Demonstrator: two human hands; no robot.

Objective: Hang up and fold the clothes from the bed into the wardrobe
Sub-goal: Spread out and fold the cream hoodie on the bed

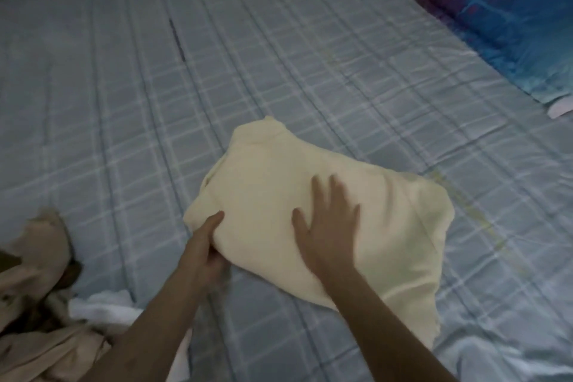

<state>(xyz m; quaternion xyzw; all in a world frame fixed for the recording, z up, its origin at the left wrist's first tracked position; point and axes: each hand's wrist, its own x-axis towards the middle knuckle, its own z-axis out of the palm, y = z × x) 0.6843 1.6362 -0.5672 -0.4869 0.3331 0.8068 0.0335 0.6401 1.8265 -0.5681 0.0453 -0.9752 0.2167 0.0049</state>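
Note:
A pale cream garment [381,226], folded into a thick bundle, lies on the bed in the lower middle of the view. My left hand [208,250] grips its near left edge, thumb on top and fingers tucked beneath the fabric. My right hand [328,226] lies flat on top of the bundle, palm down with fingers spread. Both forearms reach in from the bottom edge.
The bed has a light blue checked sheet [248,56]. A heap of beige clothes [37,282] and a white piece [102,307] sit at the lower left. A blue and purple pillow [502,18] lies at the upper right. Something dark runs along the far top left.

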